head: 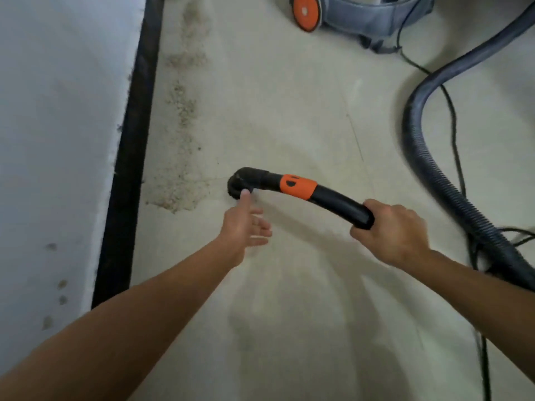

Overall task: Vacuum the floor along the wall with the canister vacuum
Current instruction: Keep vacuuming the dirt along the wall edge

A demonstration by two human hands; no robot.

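1. Canister vacuum [364,15] sits at the top of the frame, right of centre, only partly in shot: one orange wheel [305,10] shows, and the grey body runs off the top edge.

2. One ribbed grey hose [434,169] loops down the right side and comes round to the curved black handle [324,198] with its orange collar [298,186], mid-frame.

3. Right hand [393,230] has its fingers wrapped tight round the rear end of that handle, probably so it can steer the open black mouth [240,183] leftward toward the mess.

4. Left hand [246,224] is out front, fingers spread and holding nothing; its thumb tip lies at the nozzle mouth, though whether it actually touches is too blurred to call. My read is that it's steadying or checking the opening.

5. Debris trail [182,111] runs in one sandy strip down the floor [289,111], just beside the black skirting [136,140] under the white wall [58,111], left of frame. The thickest patch lies just left of the nozzle, and none of it looks cleared yet.

6. Thin black power cord [451,117] snakes down beside the hose at right, kept clear of the working strip; I'd watch it for tangles as the canister gets dragged.

7. Count: two hands, one hose, one handle, one wheel visible, one cord.
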